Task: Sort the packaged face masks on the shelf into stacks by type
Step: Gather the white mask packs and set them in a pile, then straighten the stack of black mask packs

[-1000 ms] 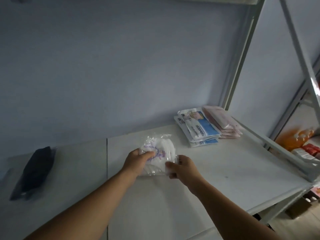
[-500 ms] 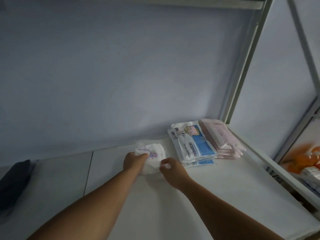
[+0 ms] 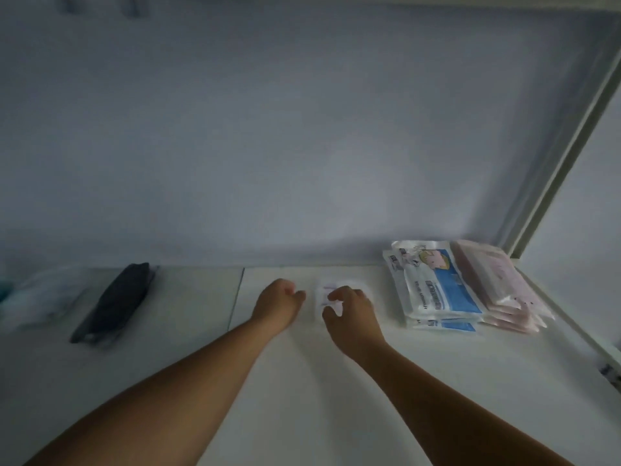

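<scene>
A small white mask package (image 3: pixel 322 292) with a purple print lies flat on the white shelf (image 3: pixel 336 391), left of the sorted stacks. My right hand (image 3: pixel 353 312) rests on it, thumb and fingers pinching its near right edge and hiding much of it. A little to the left of the package, my left hand (image 3: pixel 279 302) hovers with loosely curled fingers and holds nothing. To the right sits a stack of blue-and-white mask packs (image 3: pixel 440 290). Beside that stack, a stack of pink packs (image 3: pixel 497 284) fills the back right corner.
A black mask in a clear bag (image 3: pixel 121 301) lies on the left shelf panel. Blurred pale packages (image 3: pixel 37 297) sit at the far left edge. The grey wall closes the back, and a metal upright (image 3: pixel 554 169) stands at the right corner.
Both hands carried the white package back and set it down beside the blue-and-white stack. My left hand has let go and drawn slightly left. The view has shifted left.
</scene>
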The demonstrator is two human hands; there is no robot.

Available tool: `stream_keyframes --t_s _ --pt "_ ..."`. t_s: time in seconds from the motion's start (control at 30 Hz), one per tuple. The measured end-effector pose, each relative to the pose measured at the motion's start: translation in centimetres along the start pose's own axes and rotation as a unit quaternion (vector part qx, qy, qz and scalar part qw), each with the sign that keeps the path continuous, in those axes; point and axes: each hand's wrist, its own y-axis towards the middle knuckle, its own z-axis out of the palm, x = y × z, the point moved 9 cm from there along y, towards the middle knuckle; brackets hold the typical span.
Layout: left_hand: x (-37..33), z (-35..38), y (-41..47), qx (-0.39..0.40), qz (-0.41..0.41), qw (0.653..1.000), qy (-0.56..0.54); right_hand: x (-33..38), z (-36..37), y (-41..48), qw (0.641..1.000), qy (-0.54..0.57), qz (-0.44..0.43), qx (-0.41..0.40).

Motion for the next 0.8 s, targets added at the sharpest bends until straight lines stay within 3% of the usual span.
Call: stream_keyframes --t_s 0.43,0.7,0.8 --pt "15.8 -19.9 -6.4 -0.127 -0.013 0.992 -0.012 14.9 19.1 -5.0 0.979 0.118 -0.035 0.160" --pt "27.2 -33.0 -6.8 -0.177 -0.038 0.983 -0.025 22.6 30.1 -7.4 0.966 0.179 0.078 0.170" --pt "29.9 -34.7 -5.0 -0.146 -0.054 0.988 -0.014 24.4 32.5 -8.9 0.972 0.152 0.075 0.166"
